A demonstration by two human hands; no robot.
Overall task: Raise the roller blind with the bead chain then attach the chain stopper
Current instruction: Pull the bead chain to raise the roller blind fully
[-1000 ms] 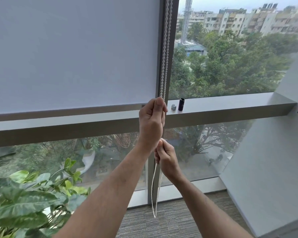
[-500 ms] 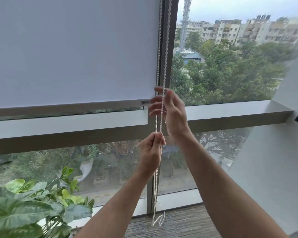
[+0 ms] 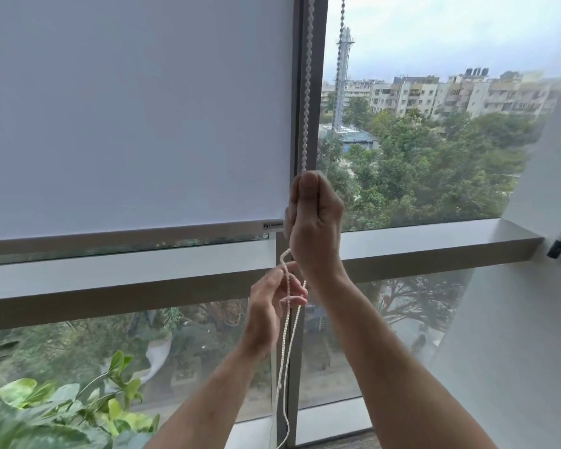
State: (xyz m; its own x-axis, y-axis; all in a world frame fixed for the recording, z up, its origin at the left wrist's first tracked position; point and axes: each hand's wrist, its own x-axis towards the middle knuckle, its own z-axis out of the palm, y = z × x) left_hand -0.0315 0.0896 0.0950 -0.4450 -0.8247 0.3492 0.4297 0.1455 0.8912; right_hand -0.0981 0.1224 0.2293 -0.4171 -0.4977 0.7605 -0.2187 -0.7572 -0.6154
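Head view, only one given. The white fabric roller blind (image 3: 133, 108) fills the upper left of the frame; its grey bottom bar (image 3: 127, 236) sits just above the pale window ledge (image 3: 434, 241), so it's barely raised, most of the lift left to do.

The white plastic bead chain (image 3: 307, 92) drops down centre frame along the dark window frame post (image 3: 316, 76). Right hand (image 3: 314, 228), centre, is clenched round the chain w/ thumb on top. Left hand (image 3: 272, 306), just below it, has loosely curled fingers w/ the slack strands running between them; looks like a light hold, not a firm grip. Chain loop hangs on toward the bottom centre. No chain stopper visible in frame.

Risks, as I judge them:
- Both strands bunch together at the left hand; pulling both at once would lock the chain & nothing moves.
- Slack is kinked near the left fingers; could tangle or snag.
- Pulling at an angle vs straight down may jump beads off the clutch up top (out of view).
- Letting go mid-swap may let the blind drop back.
- Green leafy plant (image 3: 62, 409), lower left, sits near the hanging loop; could catch it.
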